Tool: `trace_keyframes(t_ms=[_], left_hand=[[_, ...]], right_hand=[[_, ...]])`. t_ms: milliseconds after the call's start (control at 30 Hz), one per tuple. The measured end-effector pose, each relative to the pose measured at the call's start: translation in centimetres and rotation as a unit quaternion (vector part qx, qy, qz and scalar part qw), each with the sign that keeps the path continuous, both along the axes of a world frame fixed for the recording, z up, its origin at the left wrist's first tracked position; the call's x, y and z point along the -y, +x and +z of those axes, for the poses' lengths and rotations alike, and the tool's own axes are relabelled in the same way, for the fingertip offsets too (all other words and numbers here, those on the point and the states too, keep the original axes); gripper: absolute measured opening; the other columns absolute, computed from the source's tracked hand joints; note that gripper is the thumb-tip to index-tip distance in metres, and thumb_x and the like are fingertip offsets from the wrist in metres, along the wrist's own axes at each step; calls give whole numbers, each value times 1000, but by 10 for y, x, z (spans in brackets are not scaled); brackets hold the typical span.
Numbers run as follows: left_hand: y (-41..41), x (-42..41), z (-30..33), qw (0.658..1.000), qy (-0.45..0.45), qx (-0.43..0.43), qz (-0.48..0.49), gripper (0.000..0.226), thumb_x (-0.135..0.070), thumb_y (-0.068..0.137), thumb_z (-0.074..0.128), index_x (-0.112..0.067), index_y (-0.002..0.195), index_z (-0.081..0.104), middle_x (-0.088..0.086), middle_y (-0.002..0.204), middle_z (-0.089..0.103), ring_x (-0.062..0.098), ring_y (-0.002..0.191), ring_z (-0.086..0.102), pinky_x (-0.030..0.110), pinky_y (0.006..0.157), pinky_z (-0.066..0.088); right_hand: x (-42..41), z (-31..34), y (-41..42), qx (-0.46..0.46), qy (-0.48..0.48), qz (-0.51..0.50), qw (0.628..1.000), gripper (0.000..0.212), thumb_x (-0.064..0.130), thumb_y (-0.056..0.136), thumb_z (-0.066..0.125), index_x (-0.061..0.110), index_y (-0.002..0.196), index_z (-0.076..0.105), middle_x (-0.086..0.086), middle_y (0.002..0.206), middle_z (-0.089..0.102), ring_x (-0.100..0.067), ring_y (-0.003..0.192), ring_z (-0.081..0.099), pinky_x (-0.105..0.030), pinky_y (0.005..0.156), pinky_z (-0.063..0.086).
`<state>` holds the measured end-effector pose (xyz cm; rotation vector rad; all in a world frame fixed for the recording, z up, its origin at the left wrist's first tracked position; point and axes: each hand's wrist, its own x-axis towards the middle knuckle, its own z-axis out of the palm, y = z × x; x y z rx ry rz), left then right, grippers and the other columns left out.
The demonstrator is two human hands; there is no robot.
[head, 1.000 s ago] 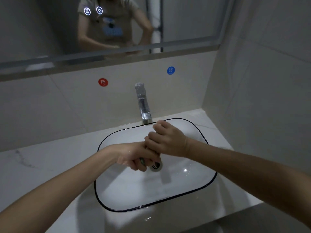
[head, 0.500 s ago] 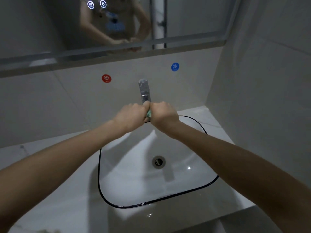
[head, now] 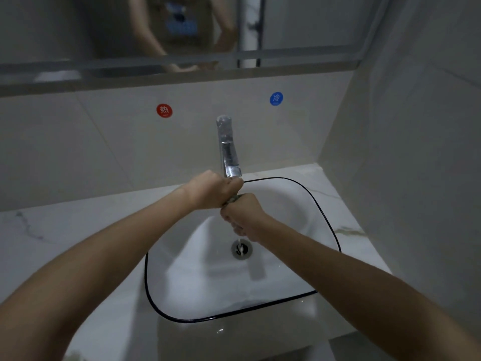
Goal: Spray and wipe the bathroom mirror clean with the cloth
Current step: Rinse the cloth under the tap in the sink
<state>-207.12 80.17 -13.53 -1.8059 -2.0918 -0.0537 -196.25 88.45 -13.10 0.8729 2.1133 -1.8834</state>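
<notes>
Both my fists grip a rolled greenish cloth [head: 233,198] over the white basin [head: 286,269], just under the tap's spout. My left hand [head: 212,190] holds the upper end, and my right hand [head: 243,214] holds the lower end, slightly nearer me. Only a thin strip of cloth shows between them. Water drips from my right hand onto the drain [head: 241,248]. The mirror [head: 78,29] spans the wall above, reflecting a person's torso and arms.
A chrome tap [head: 227,149] rises behind the basin. Red [head: 164,110] and blue [head: 276,98] round stickers sit on the tiled wall. The marble counter [head: 65,230] extends left; a tiled wall closes the right side.
My hands rose from the drain to the spout with the cloth, then twisted: the right hand dropped below the left, and water now falls onto the drain.
</notes>
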Motion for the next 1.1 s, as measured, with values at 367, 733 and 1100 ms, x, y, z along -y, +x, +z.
trace_keyframes(t_ms=[367, 733, 1100], left_hand=[[0, 1, -15, 992, -37, -15, 120, 47, -7, 51, 68, -14, 87, 39, 2, 44, 51, 23, 30, 47, 19, 39, 19], [27, 28, 17, 901, -47, 382, 198, 41, -35, 86, 66, -15, 114, 44, 1, 97, 60, 21, 82, 55, 28, 66, 39], [41, 42, 57, 781, 205, 535, 250, 19, -32, 91, 59, -18, 79, 65, -8, 59, 64, -1, 51, 52, 11, 54, 39]], right_hand=[[-9, -14, -5, -51, 206, 98, 972, 7, 4, 85, 58, 6, 91, 55, -5, 76, 57, -21, 64, 57, -25, 53, 41], [-59, 1, -5, -168, 469, 254, 829, 45, 40, 78, 74, 19, 115, 60, -2, 113, 59, -21, 109, 50, -31, 82, 24], [-59, 21, -4, -420, 537, 149, 716, 32, 39, 74, 52, 13, 89, 62, 0, 80, 60, -13, 78, 42, -29, 69, 21]])
